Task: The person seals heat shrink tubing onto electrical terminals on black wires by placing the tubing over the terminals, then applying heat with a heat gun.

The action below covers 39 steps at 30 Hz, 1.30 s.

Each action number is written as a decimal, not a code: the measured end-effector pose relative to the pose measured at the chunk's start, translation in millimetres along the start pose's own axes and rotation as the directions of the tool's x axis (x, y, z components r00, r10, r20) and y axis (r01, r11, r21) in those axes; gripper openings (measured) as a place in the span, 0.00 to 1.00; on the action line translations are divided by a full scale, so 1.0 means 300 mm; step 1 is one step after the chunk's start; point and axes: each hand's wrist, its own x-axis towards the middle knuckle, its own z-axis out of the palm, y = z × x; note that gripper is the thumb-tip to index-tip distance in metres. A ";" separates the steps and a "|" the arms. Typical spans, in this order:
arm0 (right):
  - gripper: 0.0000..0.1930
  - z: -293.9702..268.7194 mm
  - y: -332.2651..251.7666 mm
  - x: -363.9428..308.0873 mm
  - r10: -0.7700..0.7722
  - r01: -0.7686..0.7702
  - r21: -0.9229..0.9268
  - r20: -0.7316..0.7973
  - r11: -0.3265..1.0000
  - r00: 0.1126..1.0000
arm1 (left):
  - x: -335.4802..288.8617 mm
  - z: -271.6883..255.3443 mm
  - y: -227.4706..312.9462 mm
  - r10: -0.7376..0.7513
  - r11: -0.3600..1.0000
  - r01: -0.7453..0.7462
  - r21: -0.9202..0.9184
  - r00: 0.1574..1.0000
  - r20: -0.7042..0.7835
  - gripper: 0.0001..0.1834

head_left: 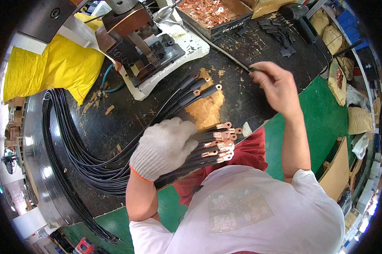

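Observation:
My left hand (167,146), in a white knitted glove with an orange cuff, is curled over a bundle of black cables (93,171). Copper lugs (225,144) tip several cable ends just right of the glove. Beyond it, a few more cables with black sleeves (191,95) and copper lugs lie on a worn tan patch of the bench. My bare right hand (275,82) is out to the right, with thumb and fingers closed at the dark end of a slim grey rod (222,50). That rod slants back toward the press; its exact grip point is partly hidden.
A press (144,46) on a white base stands at the back of the black bench (127,112). Behind lies an open box (229,28) of copper lugs (203,12). Black sleeve pieces (280,36) and a dark heat gun (299,19) lie back right; a yellow sack (51,63) sits left.

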 end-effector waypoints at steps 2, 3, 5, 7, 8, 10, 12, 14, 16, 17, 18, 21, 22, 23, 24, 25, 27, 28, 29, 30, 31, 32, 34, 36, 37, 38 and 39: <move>0.14 0.040 -0.067 -0.025 -0.005 -0.008 0.123 0.101 0.992 0.995 | -0.002 0.004 -0.027 0.026 0.993 -0.036 -0.112 0.996 -0.086 0.11; 0.15 0.062 -0.077 -0.041 -0.018 -0.004 0.186 0.117 0.983 0.993 | 0.000 -0.001 -0.030 0.026 0.992 -0.036 -0.117 0.996 -0.087 0.11; 0.15 0.089 -0.084 -0.065 -0.054 0.011 0.254 0.163 0.967 0.985 | 0.002 -0.020 -0.027 -0.115 0.972 0.071 -0.225 0.975 -0.189 0.10; 0.14 0.109 -0.081 -0.083 -0.043 -0.037 0.331 0.232 0.943 0.972 | 0.006 -0.030 -0.025 -0.147 0.968 0.099 -0.230 0.968 -0.203 0.09; 0.13 0.114 -0.080 -0.080 -0.118 0.039 0.312 0.238 0.949 0.964 | 0.006 -0.029 -0.026 -0.153 0.970 0.104 -0.219 0.964 -0.219 0.09; 0.13 0.121 -0.079 -0.084 -0.190 0.115 0.289 0.248 0.950 0.950 | 0.008 -0.024 -0.031 -0.157 0.971 0.107 -0.214 0.959 -0.236 0.09; 0.13 0.129 -0.083 -0.094 -0.142 0.000 0.399 0.326 0.917 0.935 | 0.009 -0.018 -0.040 -0.140 0.971 0.078 -0.228 0.952 -0.272 0.09; 0.14 0.140 -0.071 -0.097 -0.150 0.000 0.407 0.338 0.913 0.929 | 0.009 -0.022 -0.043 -0.144 0.967 0.078 -0.241 0.952 -0.271 0.09; 0.14 0.149 -0.086 -0.097 -0.160 -0.003 0.419 0.352 0.908 0.922 | 0.006 -0.021 -0.048 -0.152 0.964 0.083 -0.253 0.952 -0.268 0.09; 0.14 0.150 -0.108 -0.098 -0.076 -0.116 0.434 0.401 0.894 0.913 | 0.005 -0.019 -0.051 -0.147 0.965 0.079 -0.250 0.952 -0.269 0.09; 0.14 0.153 -0.123 -0.099 0.006 -0.227 0.445 0.445 0.866 0.895 | 0.007 -0.020 -0.050 -0.138 0.968 0.072 -0.242 0.953 -0.269 0.09; 0.13 0.203 -0.128 -0.093 -0.083 -0.132 0.444 0.433 0.886 0.898 | 0.008 -0.022 -0.051 -0.111 0.966 0.041 -0.254 0.957 -0.269 0.09; 0.14 0.224 -0.111 -0.076 -0.273 0.132 0.358 0.378 0.924 0.885 | 0.009 -0.019 -0.051 -0.110 0.967 0.040 -0.254 0.957 -0.268 0.09; 0.14 0.245 -0.110 -0.070 -0.271 0.131 0.357 0.377 0.925 0.886 | 0.011 -0.014 -0.052 -0.098 0.969 0.032 -0.244 0.959 -0.267 0.09; 0.15 0.268 -0.116 -0.063 -0.358 0.228 0.358 0.359 0.906 0.862 | 0.010 -0.013 -0.053 -0.090 0.972 0.027 -0.233 0.959 -0.267 0.09; 0.15 0.283 -0.116 -0.057 -0.442 0.322 0.355 0.340 0.878 0.830 | 0.011 -0.013 -0.053 -0.091 0.972 0.027 -0.232 0.959 -0.267 0.09; 0.16 0.288 -0.116 -0.055 -0.441 0.323 0.348 0.344 0.880 0.829 | 0.014 -0.014 -0.053 -0.094 0.973 0.032 -0.227 0.959 -0.269 0.09; 0.16 0.281 -0.129 -0.060 -0.329 0.188 0.375 0.359 0.908 0.873 | 0.013 -0.014 -0.053 -0.094 0.974 0.032 -0.226 0.959 -0.269 0.09; 0.16 0.278 -0.137 -0.063 -0.213 0.050 0.398 0.376 0.916 0.902 | 0.009 -0.016 -0.052 -0.103 0.972 0.041 -0.232 0.959 -0.263 0.09; 0.16 0.274 -0.134 -0.062 -0.211 0.052 0.396 0.371 0.917 0.904 | 0.010 -0.018 -0.049 -0.106 0.971 0.044 -0.237 0.960 -0.258 0.09; 0.16 0.269 -0.130 -0.061 -0.174 0.006 0.376 0.413 0.926 0.894 | 0.010 -0.021 -0.047 -0.098 0.972 0.037 -0.233 0.961 -0.258 0.09; 0.17 0.266 -0.127 -0.059 -0.135 -0.039 0.356 0.453 0.934 0.881 | 0.009 -0.024 -0.045 -0.105 0.973 0.046 -0.226 0.960 -0.258 0.09; 0.16 0.271 -0.131 -0.063 -0.102 -0.069 0.346 0.452 0.936 0.886 | 0.006 -0.027 -0.040 -0.102 0.976 0.047 -0.211 0.961 -0.256 0.09; 0.15 0.275 -0.127 -0.062 -0.085 -0.083 0.339 0.455 0.937 0.887 | 0.011 -0.021 -0.043 -0.112 0.977 0.057 -0.208 0.958 -0.264 0.09; 0.15 0.277 -0.125 -0.063 -0.082 -0.083 0.341 0.443 0.936 0.893 | 0.013 -0.020 -0.041 -0.100 0.979 0.048 -0.198 0.960 -0.261 0.09; 0.15 0.280 -0.122 -0.064 -0.078 -0.099 0.363 0.443 0.926 0.893 | 0.017 -0.020 -0.038 -0.099 0.978 0.044 -0.202 0.956 -0.274 0.09; 0.15 0.283 -0.123 -0.064 -0.075 -0.113 0.387 0.440 0.915 0.895 | 0.019 -0.023 -0.034 -0.097 0.979 0.039 -0.201 0.953 -0.286 0.09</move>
